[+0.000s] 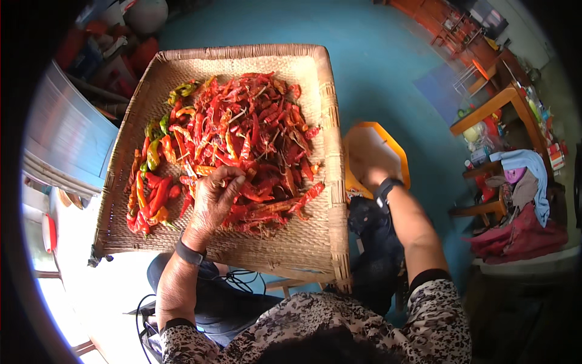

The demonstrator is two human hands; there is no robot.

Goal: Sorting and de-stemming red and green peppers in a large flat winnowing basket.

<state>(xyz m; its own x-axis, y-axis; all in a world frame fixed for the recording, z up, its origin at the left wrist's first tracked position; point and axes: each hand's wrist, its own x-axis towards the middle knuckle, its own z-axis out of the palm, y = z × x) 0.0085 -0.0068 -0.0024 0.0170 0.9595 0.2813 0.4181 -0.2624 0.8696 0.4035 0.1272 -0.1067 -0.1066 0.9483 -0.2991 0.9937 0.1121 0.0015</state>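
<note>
A woven basket tray holds a large heap of dried red chili peppers. Fresher green, yellow and orange chili peppers lie along its left side. My left hand is over the near part of the heap, its fingers curled into a pinch. Whether a pepper sits between those fingertips I cannot make out. To the right of the tray, my right hand reaches into a yellow-rimmed container with a pale inside. Motion blurs that hand, so its fingers do not show clearly.
Blue floor surrounds the tray. On the right stand a wooden frame and a pile of clothes. Black cables hang below the tray's near edge. Bags and bundles crowd the far left.
</note>
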